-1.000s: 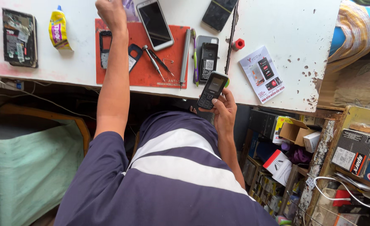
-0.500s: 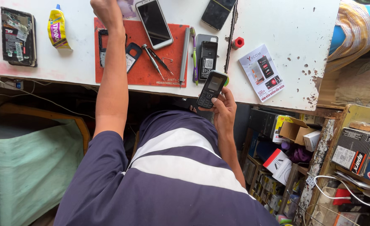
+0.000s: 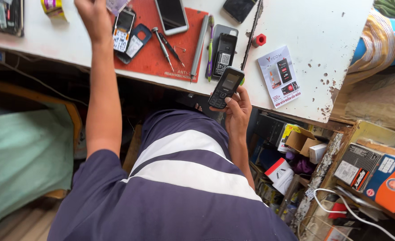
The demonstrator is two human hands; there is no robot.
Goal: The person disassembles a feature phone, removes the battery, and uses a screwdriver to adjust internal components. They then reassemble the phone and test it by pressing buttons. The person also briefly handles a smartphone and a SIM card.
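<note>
Bare and stretched nearly straight, the left arm reaches up from the striped shirt sleeve to the red work mat (image 3: 150, 53), where the left hand (image 3: 90, 15) sits at the mat's upper left edge, knuckles toward the camera. Its fingers are cut off by the top of the frame, so I cannot tell whether they are closed on anything. Just right of that hand lie an opened keypad phone (image 3: 122, 29) with its back cover (image 3: 135, 44), two small screwdrivers (image 3: 164, 44), a white smartphone (image 3: 173, 13) and a toothbrush (image 3: 211, 47). Further right, off the mat, a black handset (image 3: 224, 56) rests on the white table (image 3: 322, 49) beside a printed leaflet (image 3: 280, 76).

Below the table edge, the right forearm is bent upward and the right hand (image 3: 237, 111) wraps a black keypad phone (image 3: 226, 87), fingers behind it and thumb against its lower edge, screen facing the camera.

Compared with half a second ago, the left hand has stayed at the mat's top corner and the right hand holds the phone in the same spot; the view has only tipped slightly downward.
</note>
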